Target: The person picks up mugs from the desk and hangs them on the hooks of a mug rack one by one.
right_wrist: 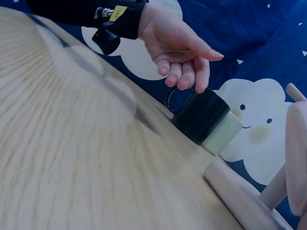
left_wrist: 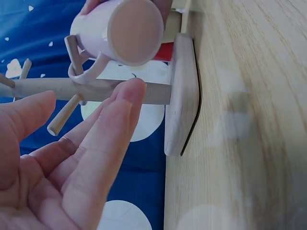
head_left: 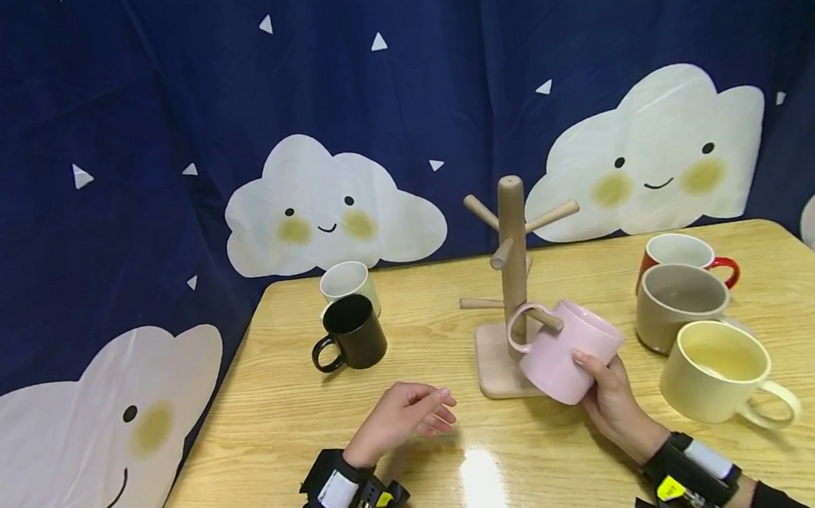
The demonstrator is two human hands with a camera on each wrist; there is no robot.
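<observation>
My right hand [head_left: 613, 398] grips a pink mug [head_left: 566, 357] by its body, thumb on the near side. The mug is tilted, and its handle loops around a lower peg of the wooden mug tree [head_left: 519, 275]. In the left wrist view, that peg [left_wrist: 73, 52] passes through the handle of the pink mug [left_wrist: 120, 33]. My left hand [head_left: 399, 416] hovers over the table left of the tree's base, fingers relaxed and holding nothing. The right wrist view shows the left hand [right_wrist: 175, 48] with loosely bent fingers; the right hand's grip is mostly out of that view.
At the left stand a black mug [head_left: 356, 335] and a pale mug [head_left: 350, 281] behind it. Along the right are a cream yellow mug [head_left: 702, 388], a grey-brown mug [head_left: 663, 313] and a red mug [head_left: 646, 264] with white inside. A blue curtain [head_left: 389, 88] hangs behind the table.
</observation>
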